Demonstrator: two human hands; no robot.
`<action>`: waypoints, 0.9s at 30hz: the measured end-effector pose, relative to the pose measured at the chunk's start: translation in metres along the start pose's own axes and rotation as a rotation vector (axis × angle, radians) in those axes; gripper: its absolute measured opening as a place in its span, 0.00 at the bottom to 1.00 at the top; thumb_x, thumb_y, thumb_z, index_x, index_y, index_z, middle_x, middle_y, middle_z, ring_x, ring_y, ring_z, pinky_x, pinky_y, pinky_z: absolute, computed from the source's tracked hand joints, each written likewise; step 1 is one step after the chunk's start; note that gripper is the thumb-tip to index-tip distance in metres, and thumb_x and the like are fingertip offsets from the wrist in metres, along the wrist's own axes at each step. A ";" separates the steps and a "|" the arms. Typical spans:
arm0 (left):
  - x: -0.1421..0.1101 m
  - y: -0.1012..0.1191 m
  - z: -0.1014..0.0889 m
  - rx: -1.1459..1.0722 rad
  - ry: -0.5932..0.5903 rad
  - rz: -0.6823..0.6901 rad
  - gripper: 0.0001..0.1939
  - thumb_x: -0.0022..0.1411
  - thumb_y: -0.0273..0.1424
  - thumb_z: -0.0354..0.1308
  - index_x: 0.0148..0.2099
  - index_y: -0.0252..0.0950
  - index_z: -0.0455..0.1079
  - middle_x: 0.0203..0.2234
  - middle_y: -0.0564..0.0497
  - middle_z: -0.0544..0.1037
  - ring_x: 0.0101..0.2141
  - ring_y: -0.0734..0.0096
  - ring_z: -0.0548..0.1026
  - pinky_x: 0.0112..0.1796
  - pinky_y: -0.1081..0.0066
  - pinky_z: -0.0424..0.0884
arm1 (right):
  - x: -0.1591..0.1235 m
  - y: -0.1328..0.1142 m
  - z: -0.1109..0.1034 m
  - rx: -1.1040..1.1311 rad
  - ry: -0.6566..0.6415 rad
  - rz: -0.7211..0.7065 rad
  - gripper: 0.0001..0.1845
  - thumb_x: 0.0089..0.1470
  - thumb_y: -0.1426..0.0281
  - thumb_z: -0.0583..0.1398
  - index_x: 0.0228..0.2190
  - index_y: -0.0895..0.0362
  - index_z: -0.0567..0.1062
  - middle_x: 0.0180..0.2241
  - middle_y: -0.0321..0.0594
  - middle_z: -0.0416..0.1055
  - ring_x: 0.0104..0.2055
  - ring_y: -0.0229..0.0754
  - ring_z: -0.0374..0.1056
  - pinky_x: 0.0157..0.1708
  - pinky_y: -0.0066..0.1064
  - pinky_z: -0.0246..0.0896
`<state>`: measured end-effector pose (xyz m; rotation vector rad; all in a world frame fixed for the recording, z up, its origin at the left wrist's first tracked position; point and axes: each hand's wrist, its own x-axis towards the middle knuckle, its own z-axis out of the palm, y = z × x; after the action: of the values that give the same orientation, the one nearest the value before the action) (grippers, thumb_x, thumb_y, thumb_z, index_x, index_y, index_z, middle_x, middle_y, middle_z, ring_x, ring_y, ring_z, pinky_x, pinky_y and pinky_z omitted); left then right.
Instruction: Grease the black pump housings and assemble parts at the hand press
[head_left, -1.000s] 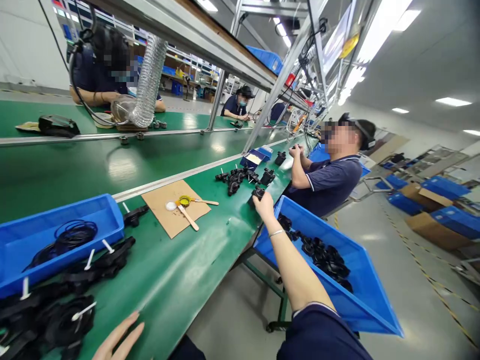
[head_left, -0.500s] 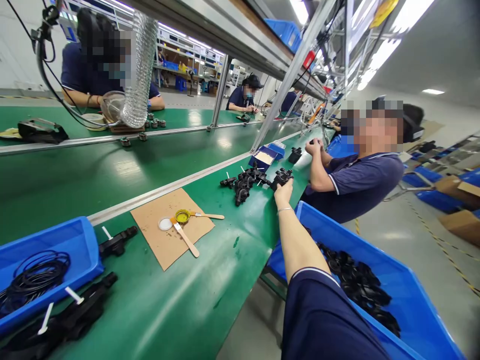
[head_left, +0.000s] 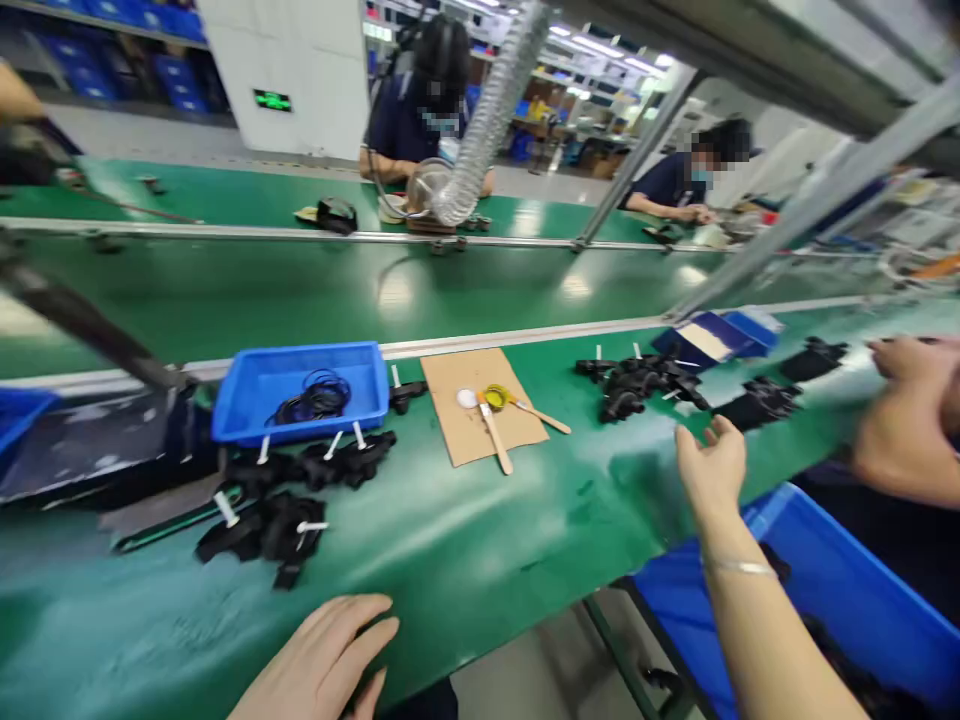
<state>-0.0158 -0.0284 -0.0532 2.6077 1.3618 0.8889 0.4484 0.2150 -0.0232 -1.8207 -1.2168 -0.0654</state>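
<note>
My right hand [head_left: 712,466] hovers open over the green bench [head_left: 465,540], fingers loosely spread, holding nothing. It is just left of a black plastic part [head_left: 757,402] and below a cluster of black parts with white pins [head_left: 637,380]. My left hand [head_left: 322,665] lies flat and open on the bench's near edge, below another pile of black parts [head_left: 277,500]. A blue bin [head_left: 840,590] with dark parts sits under my right forearm, off the bench edge.
A blue tray [head_left: 247,400] holds coiled black wire. A cardboard sheet [head_left: 480,405] carries a yellow cap, a white lid and two wooden sticks. A co-worker's hands [head_left: 900,400] work at the right. Other people sit across the conveyor beside a silver duct [head_left: 487,110].
My right hand has let go of the black part and drawn back toward me, now open. The view swung left, so my left hand and the blue tray came back into sight.
</note>
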 end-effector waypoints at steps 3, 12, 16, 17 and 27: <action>0.004 0.008 -0.009 -0.091 -0.066 -0.033 0.16 0.66 0.23 0.51 0.55 0.34 0.69 0.46 0.42 0.80 0.46 0.64 0.80 0.49 0.68 0.78 | -0.063 -0.069 0.005 0.165 -0.252 -0.283 0.24 0.58 0.62 0.61 0.55 0.53 0.71 0.56 0.53 0.68 0.59 0.53 0.67 0.58 0.47 0.66; -0.047 0.006 -0.019 0.014 0.112 -0.026 0.22 0.63 0.18 0.55 0.59 0.33 0.66 0.53 0.38 0.76 0.57 0.59 0.73 0.59 0.56 0.72 | -0.230 -0.221 0.062 0.478 -0.810 -0.857 0.12 0.61 0.72 0.57 0.47 0.55 0.67 0.47 0.50 0.67 0.51 0.49 0.68 0.52 0.49 0.70; -0.085 -0.007 -0.042 0.122 0.167 -0.236 0.23 0.65 0.22 0.57 0.61 0.35 0.64 0.57 0.37 0.72 0.59 0.57 0.71 0.55 0.57 0.75 | -0.244 -0.229 0.089 0.401 -0.770 -0.665 0.25 0.59 0.71 0.59 0.55 0.59 0.59 0.49 0.53 0.61 0.38 0.43 0.68 0.43 0.46 0.74; -0.092 -0.010 -0.046 0.143 0.174 -0.285 0.23 0.65 0.24 0.58 0.62 0.35 0.63 0.58 0.36 0.71 0.59 0.56 0.70 0.54 0.57 0.75 | -0.246 -0.230 0.093 0.380 -0.787 -0.650 0.28 0.57 0.72 0.60 0.57 0.59 0.58 0.50 0.54 0.61 0.39 0.43 0.68 0.44 0.46 0.73; -0.113 -0.039 -0.040 0.009 0.247 -0.264 0.24 0.65 0.34 0.60 0.62 0.47 0.65 0.55 0.42 0.72 0.52 0.52 0.75 0.45 0.52 0.79 | -0.256 -0.240 0.096 0.144 -0.792 -0.622 0.33 0.53 0.64 0.64 0.56 0.66 0.63 0.51 0.56 0.66 0.56 0.53 0.65 0.58 0.45 0.65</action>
<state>-0.1147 -0.0999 -0.0842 2.3072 1.7207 1.1909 0.0973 0.1247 -0.0485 -1.2944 -2.2440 0.4202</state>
